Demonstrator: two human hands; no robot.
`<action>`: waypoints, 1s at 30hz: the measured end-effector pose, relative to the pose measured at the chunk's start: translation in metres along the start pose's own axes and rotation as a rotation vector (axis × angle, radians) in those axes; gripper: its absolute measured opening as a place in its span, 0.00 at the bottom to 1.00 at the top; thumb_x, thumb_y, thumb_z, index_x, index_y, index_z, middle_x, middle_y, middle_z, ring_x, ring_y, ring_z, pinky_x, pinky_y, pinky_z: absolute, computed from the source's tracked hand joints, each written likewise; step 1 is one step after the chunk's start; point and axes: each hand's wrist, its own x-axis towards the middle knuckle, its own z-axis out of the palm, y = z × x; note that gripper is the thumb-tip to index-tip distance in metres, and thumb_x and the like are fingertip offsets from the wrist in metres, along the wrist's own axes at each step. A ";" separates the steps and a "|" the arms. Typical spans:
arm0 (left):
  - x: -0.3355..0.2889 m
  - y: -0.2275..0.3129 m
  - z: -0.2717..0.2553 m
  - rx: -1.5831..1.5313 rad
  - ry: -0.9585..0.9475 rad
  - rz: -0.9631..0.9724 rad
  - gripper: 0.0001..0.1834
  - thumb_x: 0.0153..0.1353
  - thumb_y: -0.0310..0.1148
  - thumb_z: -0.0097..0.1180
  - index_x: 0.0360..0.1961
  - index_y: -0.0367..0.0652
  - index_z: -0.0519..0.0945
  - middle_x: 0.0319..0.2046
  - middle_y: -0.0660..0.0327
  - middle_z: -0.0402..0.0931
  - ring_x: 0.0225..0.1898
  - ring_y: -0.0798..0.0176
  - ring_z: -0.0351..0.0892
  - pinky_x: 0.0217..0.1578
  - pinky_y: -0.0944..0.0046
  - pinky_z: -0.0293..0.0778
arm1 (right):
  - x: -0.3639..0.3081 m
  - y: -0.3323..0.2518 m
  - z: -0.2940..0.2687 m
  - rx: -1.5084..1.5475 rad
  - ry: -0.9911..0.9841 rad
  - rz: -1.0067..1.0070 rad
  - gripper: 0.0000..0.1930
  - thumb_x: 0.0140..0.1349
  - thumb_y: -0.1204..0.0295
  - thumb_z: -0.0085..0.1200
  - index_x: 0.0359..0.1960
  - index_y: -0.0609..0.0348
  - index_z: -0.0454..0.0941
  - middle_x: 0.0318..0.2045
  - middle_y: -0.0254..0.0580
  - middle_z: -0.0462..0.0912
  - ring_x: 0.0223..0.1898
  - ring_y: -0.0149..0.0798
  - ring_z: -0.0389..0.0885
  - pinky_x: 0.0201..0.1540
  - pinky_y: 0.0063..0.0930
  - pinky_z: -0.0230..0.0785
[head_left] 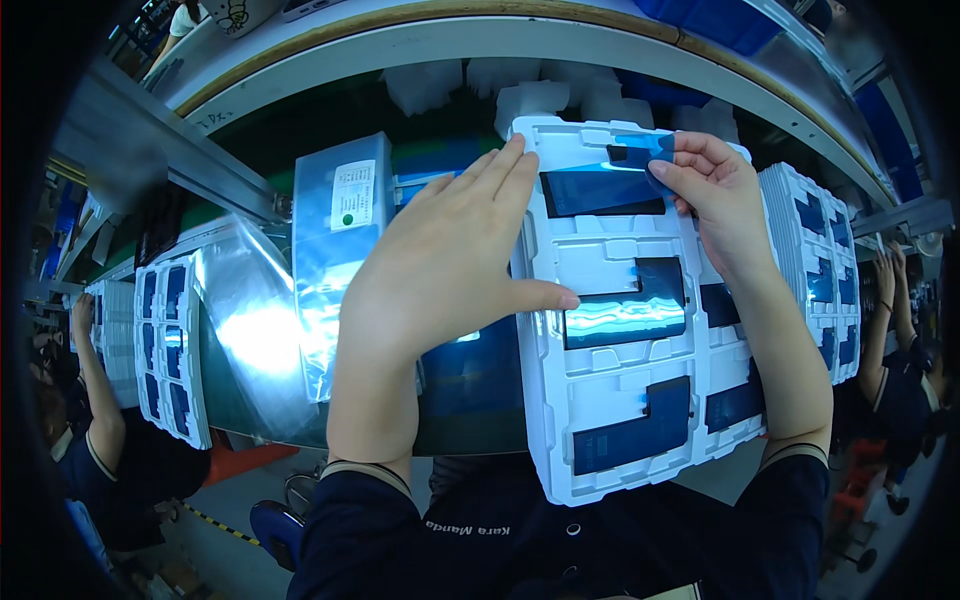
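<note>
A white moulded tray lies before me, tilted, with several flat, dark L-shaped pieces in its compartments. My right hand is over the tray's far end. Its thumb and fingers pinch a clear blue film, which reaches over the dark piece in the far left compartment. Whether the film is still stuck to that piece I cannot tell. Beside the tray's left rim is my left hand, fingers stretched and thumb apart. The thumb tip lies over the rim by a glossy dark piece in the middle row.
A stack of similar trays stands at the right, another at the left. Left of me are a film-wrapped box with a label and a clear plastic sheet. A shelf edge crosses the back. Co-workers sit on both sides.
</note>
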 end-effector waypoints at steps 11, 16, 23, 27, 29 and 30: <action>-0.003 0.003 -0.009 0.017 -0.030 -0.015 0.57 0.33 0.57 0.71 0.61 0.34 0.63 0.61 0.44 0.63 0.62 0.45 0.63 0.60 0.51 0.62 | -0.002 0.003 0.006 -0.031 0.057 -0.053 0.15 0.52 0.75 0.63 0.42 0.64 0.77 0.29 0.35 0.82 0.25 0.21 0.77 0.24 0.11 0.66; -0.003 0.006 -0.009 0.022 -0.012 -0.014 0.57 0.33 0.55 0.71 0.62 0.34 0.62 0.57 0.44 0.67 0.58 0.43 0.68 0.56 0.51 0.66 | -0.003 0.003 0.006 -0.058 0.053 -0.058 0.15 0.52 0.75 0.64 0.42 0.64 0.77 0.29 0.35 0.82 0.25 0.20 0.77 0.24 0.11 0.66; -0.005 0.007 -0.009 0.034 0.006 0.013 0.58 0.32 0.55 0.71 0.62 0.32 0.61 0.53 0.44 0.72 0.54 0.44 0.72 0.52 0.53 0.70 | -0.003 0.003 0.005 -0.050 0.035 -0.046 0.15 0.51 0.75 0.64 0.42 0.64 0.78 0.29 0.35 0.82 0.25 0.20 0.77 0.24 0.11 0.66; -0.005 0.008 -0.009 0.034 -0.009 -0.006 0.57 0.32 0.55 0.71 0.61 0.33 0.62 0.53 0.45 0.72 0.54 0.44 0.72 0.51 0.53 0.71 | -0.003 0.003 0.005 -0.060 0.038 -0.050 0.15 0.51 0.75 0.64 0.41 0.64 0.78 0.28 0.35 0.82 0.25 0.20 0.77 0.24 0.11 0.66; -0.005 0.007 -0.009 0.008 0.002 -0.008 0.55 0.32 0.55 0.71 0.61 0.38 0.65 0.55 0.45 0.70 0.54 0.43 0.72 0.51 0.53 0.71 | -0.002 0.003 0.006 -0.060 0.036 -0.052 0.15 0.51 0.75 0.63 0.41 0.64 0.78 0.28 0.35 0.82 0.25 0.20 0.77 0.24 0.11 0.66; -0.005 0.007 -0.008 0.026 -0.005 0.005 0.53 0.32 0.56 0.71 0.60 0.41 0.67 0.56 0.45 0.69 0.54 0.43 0.72 0.50 0.52 0.71 | -0.003 0.003 0.005 -0.068 0.035 -0.052 0.15 0.51 0.75 0.63 0.41 0.64 0.78 0.28 0.35 0.82 0.25 0.20 0.77 0.24 0.11 0.66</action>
